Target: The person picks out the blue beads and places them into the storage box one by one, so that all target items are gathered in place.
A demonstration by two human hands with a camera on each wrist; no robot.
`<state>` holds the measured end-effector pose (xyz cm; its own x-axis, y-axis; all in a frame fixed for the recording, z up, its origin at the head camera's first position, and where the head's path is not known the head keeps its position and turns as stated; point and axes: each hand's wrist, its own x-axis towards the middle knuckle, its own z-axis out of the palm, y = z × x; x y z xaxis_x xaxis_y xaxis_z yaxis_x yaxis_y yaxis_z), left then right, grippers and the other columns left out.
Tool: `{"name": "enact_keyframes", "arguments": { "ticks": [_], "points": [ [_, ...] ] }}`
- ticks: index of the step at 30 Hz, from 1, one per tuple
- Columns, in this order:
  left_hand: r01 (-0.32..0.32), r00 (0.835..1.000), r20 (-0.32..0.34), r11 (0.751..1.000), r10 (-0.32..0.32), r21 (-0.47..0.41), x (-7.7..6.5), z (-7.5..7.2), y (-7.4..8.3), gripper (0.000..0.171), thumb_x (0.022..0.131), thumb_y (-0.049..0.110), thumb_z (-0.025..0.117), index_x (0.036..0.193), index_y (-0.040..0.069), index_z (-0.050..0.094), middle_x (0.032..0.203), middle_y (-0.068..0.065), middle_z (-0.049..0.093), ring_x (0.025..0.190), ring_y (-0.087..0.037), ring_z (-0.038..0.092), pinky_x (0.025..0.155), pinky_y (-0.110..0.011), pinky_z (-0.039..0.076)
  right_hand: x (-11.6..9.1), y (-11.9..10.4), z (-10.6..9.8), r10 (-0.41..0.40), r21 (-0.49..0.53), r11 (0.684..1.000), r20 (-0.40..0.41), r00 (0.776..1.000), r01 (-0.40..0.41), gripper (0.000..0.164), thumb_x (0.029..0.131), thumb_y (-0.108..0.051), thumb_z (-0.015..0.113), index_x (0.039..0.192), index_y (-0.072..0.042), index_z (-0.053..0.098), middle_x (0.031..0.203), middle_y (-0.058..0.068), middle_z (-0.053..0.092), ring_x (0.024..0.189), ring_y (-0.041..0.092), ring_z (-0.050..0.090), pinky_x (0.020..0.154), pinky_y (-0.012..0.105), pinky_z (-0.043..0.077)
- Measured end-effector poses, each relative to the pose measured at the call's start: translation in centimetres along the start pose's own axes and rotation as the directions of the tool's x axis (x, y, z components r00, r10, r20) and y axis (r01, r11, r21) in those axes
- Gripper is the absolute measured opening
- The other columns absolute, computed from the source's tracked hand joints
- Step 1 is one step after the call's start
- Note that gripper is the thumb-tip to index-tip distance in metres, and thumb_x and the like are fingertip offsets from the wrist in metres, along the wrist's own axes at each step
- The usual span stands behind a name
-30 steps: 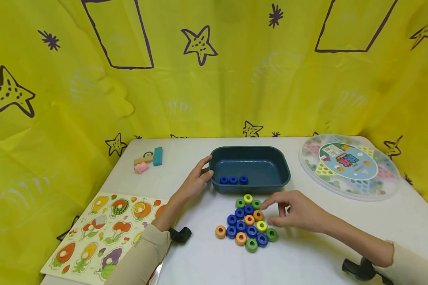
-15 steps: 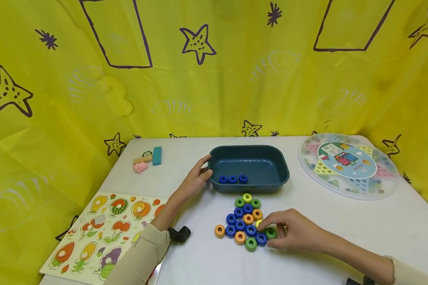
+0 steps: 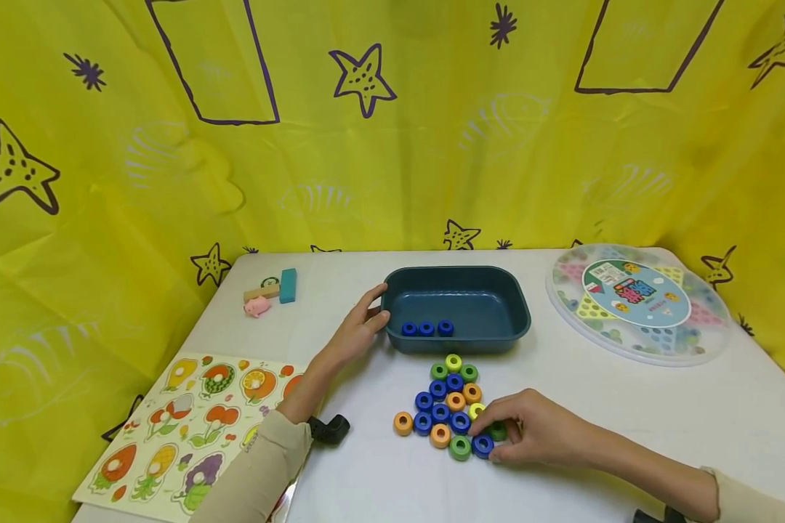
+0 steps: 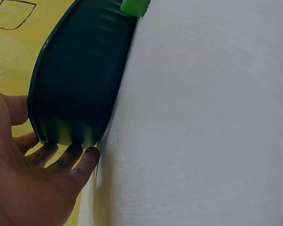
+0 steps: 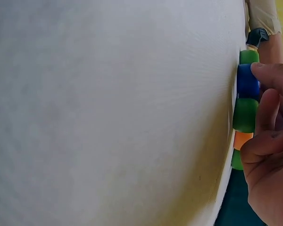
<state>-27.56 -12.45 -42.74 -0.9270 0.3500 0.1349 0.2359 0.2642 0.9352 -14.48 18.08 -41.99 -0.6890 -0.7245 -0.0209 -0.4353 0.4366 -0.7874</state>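
Blue bead [image 3: 482,454]: pinched narrowly in right hand [image 3: 539,431]. Lift straight, without nudging green bead [image 3: 460,455] at nine o'clock; steady tray [image 3: 461,346] with left hand [image 3: 360,327], gripping nine-o'clock end.

A fruit board [image 3: 184,434] is lying on the desk [image 3: 366,483]. A pink pig [image 3: 257,307] is resting beside two blocks [image 3: 288,285]. Yellow cloth [image 3: 419,171] is hanging behind.

Looks like a curtained-off play space, can't tell if it's a home: yellow sheet [image 3: 425,167] round the worktop [image 3: 353,457], puzzle [image 3: 190,436] at its near-left corner, game [image 3: 637,294] far-right.
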Motion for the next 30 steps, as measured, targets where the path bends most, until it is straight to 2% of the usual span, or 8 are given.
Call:
{"name": "enact_keyframes", "arguments": {
  "ticks": [7,11,14,16,18,23,26,30],
  "points": [
    [0.016,1.000,-0.002,1.000,-0.016,0.007,-0.1,0.0,0.0,0.051,0.097,0.019,0.048,0.146,0.021,0.031,0.149,0.003,0.027,0.129,-0.024,0.037,0.097,-0.043,0.037,0.0,0.1,0.1,0.034,-0.022,0.999,0.033,0.999,-0.034,0.027,0.078,-0.030,0.075,0.104,-0.033,0.069,0.085,-0.012,0.063,0.049,0.002,0.046,0.045,0.019,0.038],
    [0.024,0.999,0.042,1.000,-0.024,-0.005,-0.5,-0.3,1.3,0.053,0.098,0.016,0.045,0.147,0.015,0.026,0.151,-0.002,0.021,0.131,-0.029,0.033,0.098,-0.043,0.035,0.0,0.2,0.1,0.044,-0.042,0.998,0.043,0.998,-0.042,0.028,0.077,-0.030,0.076,0.104,-0.034,0.069,0.085,-0.013,0.063,0.049,0.002,0.045,0.044,0.019,0.036],
    [0.025,0.998,0.059,1.000,-0.024,-0.016,-0.4,-0.3,1.2,0.053,0.099,0.016,0.045,0.148,0.014,0.024,0.152,-0.003,0.019,0.132,-0.030,0.031,0.099,-0.045,0.034,0.0,0.0,-0.3,0.040,-0.034,0.999,0.036,0.999,-0.038,0.027,0.077,-0.031,0.076,0.103,-0.033,0.069,0.083,-0.012,0.063,0.049,0.002,0.045,0.044,0.019,0.036],
    [0.018,0.999,0.043,1.000,-0.017,-0.014,-0.1,-0.1,0.3,0.053,0.098,0.018,0.046,0.147,0.018,0.026,0.151,0.001,0.021,0.131,-0.028,0.033,0.098,-0.044,0.036,0.0,-0.3,-0.7,0.022,-0.029,0.999,0.020,1.000,-0.021,0.026,0.077,-0.032,0.076,0.102,-0.032,0.070,0.080,-0.010,0.062,0.049,0.002,0.044,0.044,0.019,0.036],
    [0.013,1.000,0.025,1.000,-0.013,-0.010,0.1,0.0,-0.2,0.051,0.098,0.019,0.047,0.146,0.021,0.029,0.150,0.005,0.024,0.130,-0.026,0.035,0.098,-0.044,0.036,0.2,-0.8,-1.6,0.003,-0.028,1.000,-0.001,1.000,-0.003,0.026,0.077,-0.032,0.076,0.102,-0.030,0.070,0.077,-0.008,0.062,0.049,0.002,0.044,0.044,0.019,0.037],
    [0.004,1.000,0.005,1.000,-0.004,0.011,0.1,0.1,-0.2,0.051,0.098,0.019,0.047,0.146,0.021,0.031,0.149,0.006,0.026,0.129,-0.024,0.037,0.098,-0.043,0.036,1.3,-2.0,-4.7,-0.055,-0.083,0.995,-0.068,0.996,0.050,0.029,0.077,-0.029,0.077,0.105,-0.028,0.069,0.070,-0.009,0.059,0.049,0.004,0.045,0.044,0.021,0.037],
    [0.002,1.000,-0.001,1.000,-0.002,0.012,0.1,0.0,-0.2,0.051,0.098,0.019,0.047,0.145,0.020,0.031,0.149,0.006,0.026,0.129,-0.024,0.038,0.098,-0.043,0.036,2.7,-2.2,-7.0,-0.070,-0.106,0.993,-0.084,0.994,0.061,0.029,0.077,-0.029,0.076,0.105,-0.028,0.069,0.066,-0.006,0.056,0.050,0.007,0.045,0.044,0.023,0.037],
    [-0.008,1.000,0.004,1.000,0.008,-0.009,0.0,0.0,-0.2,0.051,0.098,0.017,0.047,0.145,0.019,0.031,0.149,0.003,0.026,0.129,-0.026,0.038,0.097,-0.044,0.037,5.2,-1.6,-10.1,-0.062,-0.084,0.995,-0.076,0.995,0.055,0.028,0.078,-0.029,0.076,0.105,-0.027,0.069,0.061,0.004,0.051,0.050,0.011,0.043,0.044,0.025,0.035]
  ]
}}
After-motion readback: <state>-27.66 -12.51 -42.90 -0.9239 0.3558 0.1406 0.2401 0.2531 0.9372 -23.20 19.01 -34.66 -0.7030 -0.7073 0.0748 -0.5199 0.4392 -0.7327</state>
